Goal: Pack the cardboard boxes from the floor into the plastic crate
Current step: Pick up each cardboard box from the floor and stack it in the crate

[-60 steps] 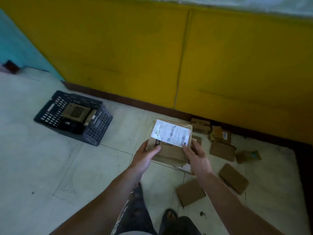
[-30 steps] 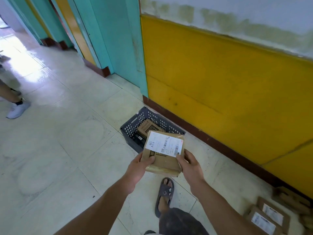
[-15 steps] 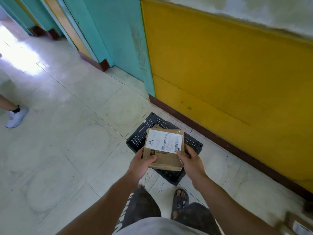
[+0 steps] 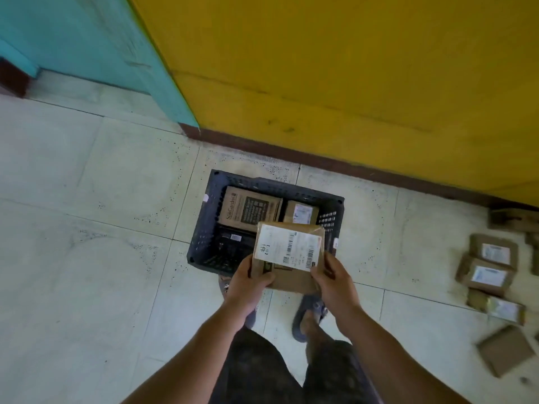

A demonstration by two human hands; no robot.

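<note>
The left hand (image 4: 248, 282) and the right hand (image 4: 335, 282) are both closing around a labelled cardboard box (image 4: 288, 255), one at each near corner, thumbs lying on top and fingers curling underneath, so the box is being carried between them with its white shipping label facing up. It is hanging in the air over the near right part of the plastic crate (image 4: 204, 225), not yet resting on anything inside. The crate is sitting on the floor (image 4: 87, 228) close to the yellow wall (image 4: 350, 68), just ahead of the person's feet. Inside it, a printed brown box (image 4: 248, 209) is lying at the far left and a smaller labelled box (image 4: 300, 212) beside it at the far right; the near part looks dark, with something small and labelled there that is too dim to name. Packing seems to be at an early to middle stage: a few boxes are in, one is about to go down, and several more boxes (image 4: 490, 266) are lying scattered on the floor well off to the right, waiting to be fetched.
</note>
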